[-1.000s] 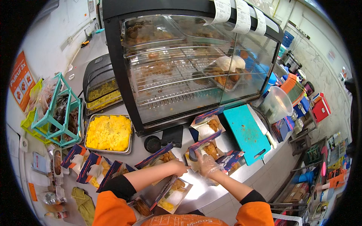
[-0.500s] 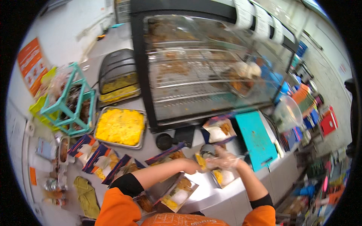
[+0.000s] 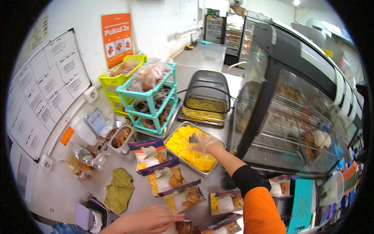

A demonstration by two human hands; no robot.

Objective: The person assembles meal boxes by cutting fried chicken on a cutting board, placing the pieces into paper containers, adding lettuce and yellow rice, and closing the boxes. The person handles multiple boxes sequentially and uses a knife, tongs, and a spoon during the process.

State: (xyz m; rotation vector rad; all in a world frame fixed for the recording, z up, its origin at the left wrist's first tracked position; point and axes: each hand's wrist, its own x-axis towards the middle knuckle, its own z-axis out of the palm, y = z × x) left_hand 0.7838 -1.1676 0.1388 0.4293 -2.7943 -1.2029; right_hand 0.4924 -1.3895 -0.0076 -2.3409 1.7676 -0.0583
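My right hand [image 3: 205,143], in a clear plastic glove, reaches over a metal tray [image 3: 213,167] of yellow scrambled egg [image 3: 186,146]. Its fingers are closed round a small dark grey utensil [image 3: 192,139], mostly hidden, whose end touches the egg. Low in the picture my bare left hand [image 3: 156,218] hovers with its fingers stretched out and nothing in them. Next to its fingertips is a food box [image 3: 184,226] with brown food. Several open paper boxes [image 3: 169,179] with dark blue lids hold rice, fried chicken and egg; another box [image 3: 226,202] sits right of the left hand.
A turquoise rack [image 3: 150,93] with bagged food stands behind the egg tray, beside a second egg tray under a dark cover [image 3: 206,84]. A glass display warmer [image 3: 269,117] rises at the right, near a turquoise cutting board [image 3: 302,202]. A green cloth [image 3: 119,191] lies left.
The view has swung left. My right hand has gone from an open food box to the egg tray, still holding the dark utensil. My left hand has left the boxes near the right hand.
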